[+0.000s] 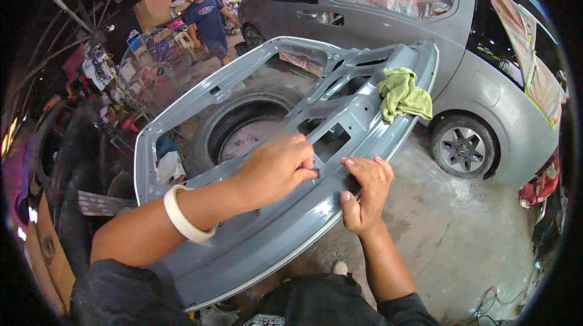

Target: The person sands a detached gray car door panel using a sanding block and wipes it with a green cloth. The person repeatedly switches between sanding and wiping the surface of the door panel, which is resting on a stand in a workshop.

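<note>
A grey car tailgate panel (261, 247) with cut-out openings lies in front of me, its inner side up. Over its middle, my left hand (276, 168) is closed with fingers curled and thumb pressed in; whatever it may hold is hidden. A roll of masking tape (181, 216) hangs round my left wrist. At the panel's near right edge is my right hand (367, 192), thumb and fingers apart, nothing visible in it. A crumpled green cloth (404, 95) drapes over the panel's far right part.
Beneath the panel's large opening stands a tyre (243, 122). A grey vehicle (419, 40) with paper-covered windows is parked behind. To the left are a fan (155, 61) and clutter. Another person (208, 22) walks at the back. Cables (495, 305) lie on the floor.
</note>
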### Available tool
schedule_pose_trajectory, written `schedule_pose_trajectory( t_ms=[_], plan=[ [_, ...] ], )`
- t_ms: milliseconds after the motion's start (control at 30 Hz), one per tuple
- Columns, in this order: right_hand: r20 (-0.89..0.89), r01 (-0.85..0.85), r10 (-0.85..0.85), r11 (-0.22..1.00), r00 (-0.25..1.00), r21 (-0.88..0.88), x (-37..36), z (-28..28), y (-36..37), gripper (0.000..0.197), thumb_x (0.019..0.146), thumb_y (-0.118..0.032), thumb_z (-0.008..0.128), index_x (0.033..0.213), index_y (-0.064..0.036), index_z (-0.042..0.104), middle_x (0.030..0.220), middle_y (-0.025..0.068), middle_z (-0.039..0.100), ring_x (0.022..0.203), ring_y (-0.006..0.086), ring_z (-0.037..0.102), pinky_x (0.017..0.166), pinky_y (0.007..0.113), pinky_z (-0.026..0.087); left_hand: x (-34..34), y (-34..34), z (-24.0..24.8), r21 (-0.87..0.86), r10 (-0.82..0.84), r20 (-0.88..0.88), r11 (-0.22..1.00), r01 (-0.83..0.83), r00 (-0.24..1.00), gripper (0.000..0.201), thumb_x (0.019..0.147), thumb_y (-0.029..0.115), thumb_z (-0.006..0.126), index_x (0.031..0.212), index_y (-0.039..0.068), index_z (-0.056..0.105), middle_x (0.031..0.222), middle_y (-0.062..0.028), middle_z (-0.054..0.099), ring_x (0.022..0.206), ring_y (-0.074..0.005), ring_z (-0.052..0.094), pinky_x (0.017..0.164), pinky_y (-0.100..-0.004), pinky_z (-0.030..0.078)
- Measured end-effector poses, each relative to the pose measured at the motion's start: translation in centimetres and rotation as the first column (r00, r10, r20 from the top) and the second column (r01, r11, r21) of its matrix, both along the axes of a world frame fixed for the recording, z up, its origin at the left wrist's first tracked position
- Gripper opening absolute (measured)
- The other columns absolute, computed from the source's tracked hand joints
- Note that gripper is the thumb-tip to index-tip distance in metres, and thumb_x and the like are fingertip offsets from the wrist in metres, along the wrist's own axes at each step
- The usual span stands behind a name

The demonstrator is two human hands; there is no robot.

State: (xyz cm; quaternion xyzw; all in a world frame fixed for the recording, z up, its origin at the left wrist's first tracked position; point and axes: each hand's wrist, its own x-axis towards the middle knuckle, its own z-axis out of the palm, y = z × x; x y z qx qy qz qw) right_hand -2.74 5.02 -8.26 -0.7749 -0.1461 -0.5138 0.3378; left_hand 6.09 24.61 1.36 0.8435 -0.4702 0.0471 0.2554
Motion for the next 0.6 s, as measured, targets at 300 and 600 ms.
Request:
schedule_pose_trajectory(
  t_ms=[300, 600],
  plan=[
    [-0.052, -0.003, 0.002, 1.0, 0.999, -0.027, -0.4, 0.0, -0.2, 0.04, 0.077, -0.023, 0.064, 0.113, -0.0053, 0.068, 0.105, 0.0101, 0.072, 0.096, 0.0273, 0.067, 0.104, 0.048, 0.037, 2.0, 2.5, 1.2, 0.025, 0.032, -0.156, 0.999, -0.029, 0.987, 0.025, 0.085, 0.019, 0.082, 0.084, 0.004, 0.061, 0.085, -0.0112, 0.06, 0.082, -0.0286, 0.063, 0.072, -0.0392, 0.047],
    [-0.063, -0.004, 0.002, 1.0, 0.998, -0.03, -0.5, 0.1, -0.1, 0.04, 0.077, -0.022, 0.064, 0.113, -0.0056, 0.069, 0.103, 0.01, 0.073, 0.096, 0.027, 0.067, 0.101, 0.048, 0.038, 2.0, 3.3, 1.5, 0.092, 0.06, -0.2, 0.995, -0.042, 0.978, 0.024, 0.086, 0.023, 0.078, 0.087, 0.007, 0.06, 0.091, -0.0113, 0.064, 0.088, -0.0334, 0.064, 0.075, -0.0448, 0.049]
  ],
)
